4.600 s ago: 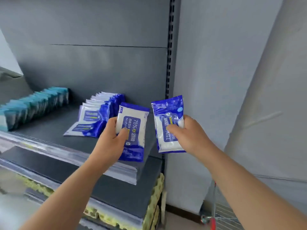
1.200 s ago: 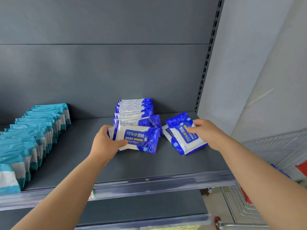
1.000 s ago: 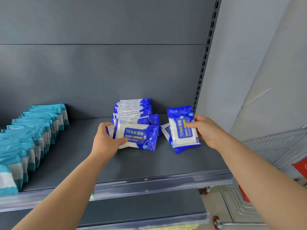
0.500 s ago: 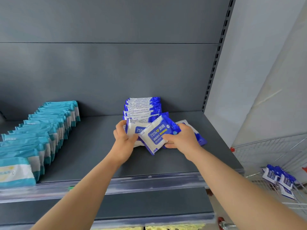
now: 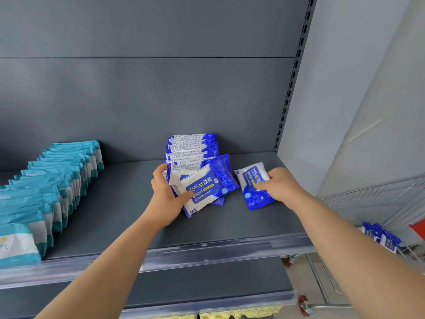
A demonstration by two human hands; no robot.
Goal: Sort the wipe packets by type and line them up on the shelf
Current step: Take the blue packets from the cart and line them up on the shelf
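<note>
Packets (image 5: 192, 146) are looking soft and slick; left hand (image 5: 169, 196) is edge-gripping the front packet (image 5: 202, 192), right hand (image 5: 279, 185) a loose packet (image 5: 251, 178).

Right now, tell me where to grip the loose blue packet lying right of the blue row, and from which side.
Pinch the loose blue packet across its right edge, coming from the right, where the right hand grips it. It lies flat and skewed on the shelf, and its left edge sits close to the blue row.

I see a shelf (image 5: 230, 229) of smooth matt grey metal. The blue packets (image 5: 207, 185) and teal packets (image 5: 57, 176) are glossy plastic film; the edge strip (image 5: 207, 252) is clear plastic.
</note>
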